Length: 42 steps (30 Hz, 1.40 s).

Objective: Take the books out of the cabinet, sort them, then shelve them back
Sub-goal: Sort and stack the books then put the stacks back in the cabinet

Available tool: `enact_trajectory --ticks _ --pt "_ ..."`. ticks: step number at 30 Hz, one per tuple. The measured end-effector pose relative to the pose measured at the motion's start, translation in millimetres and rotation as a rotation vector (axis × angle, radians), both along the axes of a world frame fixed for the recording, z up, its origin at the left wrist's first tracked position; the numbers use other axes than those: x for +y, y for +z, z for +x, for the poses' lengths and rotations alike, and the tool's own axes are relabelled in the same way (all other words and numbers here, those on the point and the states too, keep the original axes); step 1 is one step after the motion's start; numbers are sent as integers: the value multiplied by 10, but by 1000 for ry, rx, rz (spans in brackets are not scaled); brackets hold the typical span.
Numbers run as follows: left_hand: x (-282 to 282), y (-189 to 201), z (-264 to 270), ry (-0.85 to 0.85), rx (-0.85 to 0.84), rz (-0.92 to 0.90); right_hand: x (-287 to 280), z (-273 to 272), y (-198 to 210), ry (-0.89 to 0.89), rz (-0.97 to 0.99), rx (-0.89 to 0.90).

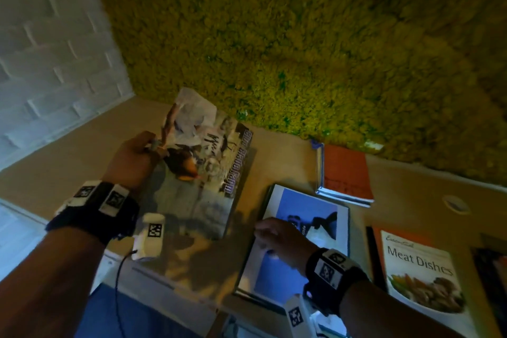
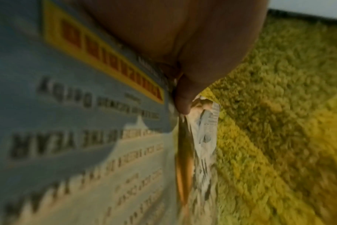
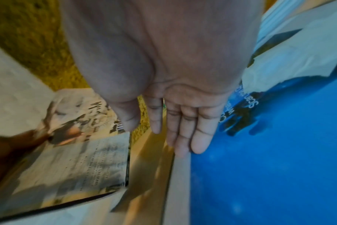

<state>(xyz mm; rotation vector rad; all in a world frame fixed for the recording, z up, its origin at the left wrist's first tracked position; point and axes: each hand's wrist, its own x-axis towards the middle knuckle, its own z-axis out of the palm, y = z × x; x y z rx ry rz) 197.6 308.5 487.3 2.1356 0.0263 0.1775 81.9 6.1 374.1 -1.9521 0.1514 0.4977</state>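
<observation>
My left hand [image 1: 149, 147] grips a large photo-cover book [image 1: 197, 184] by its left edge and holds it tilted above the tan tabletop [image 1: 82, 156]; its paper jacket is torn and crumpled at the top. In the left wrist view my thumb [image 2: 183, 99] presses on that book's blue back cover [image 2: 77, 106]. My right hand [image 1: 264, 236] lies with straight fingers [image 3: 183, 134] on the left edge of a blue-covered book [image 1: 304, 206] lying flat on the table. The right wrist view shows the same blue-covered book [image 3: 269, 159] and the photo-cover book [image 3: 77, 152] to its left.
An orange book [image 1: 344, 173] lies flat behind the blue one. A "Meat Dishes" cookbook [image 1: 422, 269] lies to the right, with a dark book [image 1: 491, 269] beyond it. A green moss wall [image 1: 301, 35] backs the table and a white brick wall [image 1: 41, 49] stands at the left.
</observation>
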Motion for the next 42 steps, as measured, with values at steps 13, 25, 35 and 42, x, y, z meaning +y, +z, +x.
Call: enact_trajectory --ticks 13,25,35,42 --pt "-1480 -356 -334 -276 150 -214 -382 -100 1108 -359 554 -352" --pt "-2462 -69 -682 -765 559 -1254 -887 -472 1108 187 -412 -953" --pt "-2525 -289 -878 -844 407 -937 -2734 -1209 110 -697 -431 -107" --pt "-2405 -929 -983 -641 562 -439 -3064 -1498 -647 -655 -632 196"
